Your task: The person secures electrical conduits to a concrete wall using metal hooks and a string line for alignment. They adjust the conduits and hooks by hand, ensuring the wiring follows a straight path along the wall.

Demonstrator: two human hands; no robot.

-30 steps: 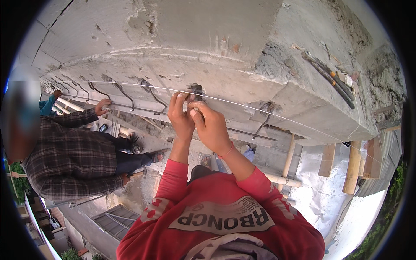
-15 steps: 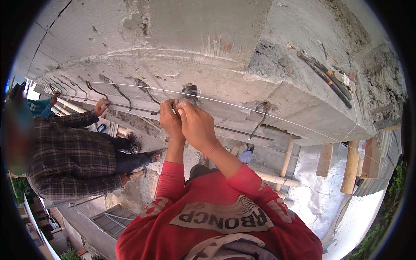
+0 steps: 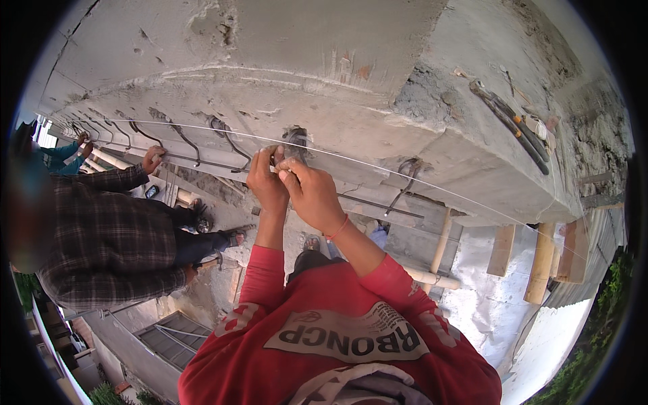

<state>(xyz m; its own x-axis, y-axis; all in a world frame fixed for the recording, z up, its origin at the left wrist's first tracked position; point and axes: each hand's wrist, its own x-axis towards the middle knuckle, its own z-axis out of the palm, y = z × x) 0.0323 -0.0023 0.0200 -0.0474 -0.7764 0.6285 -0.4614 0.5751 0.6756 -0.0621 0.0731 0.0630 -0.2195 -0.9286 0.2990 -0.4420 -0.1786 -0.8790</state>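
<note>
The person's left hand [image 3: 268,182] and right hand [image 3: 312,197] are meeting at the centre, fingers curling and fingertips drawing close together. The fingers are hiding what lies between them, so one cannot tell whether either hand is clamping on anything. A red cord is circling the right wrist, and red sleeves are covering both forearms.

Just above the fingertips, a rough hole [image 3: 295,135] is opening in the face of a grey concrete beam [image 3: 472,162], with dark metal showing inside. A long, thin steel bar [image 3: 381,205] is running along the beam's lower edge, passing behind the hands. A taut white string [image 3: 378,167] is stretching across the beam's face, just above the hands.

To the right, a hooked bar [image 3: 399,194] is jutting from another hole and slanting down past the lower edge. More hooked bars are lining the face toward the beam's left end. On top, near the right end, a long-handled tool [image 3: 525,142] with dark and orange handles is lying.

At left, a co-worker in a plaid shirt [image 3: 111,236] is resting one hand [image 3: 153,158] by the long bar. Farther off, teal sleeves [image 3: 71,165] are showing.
</note>
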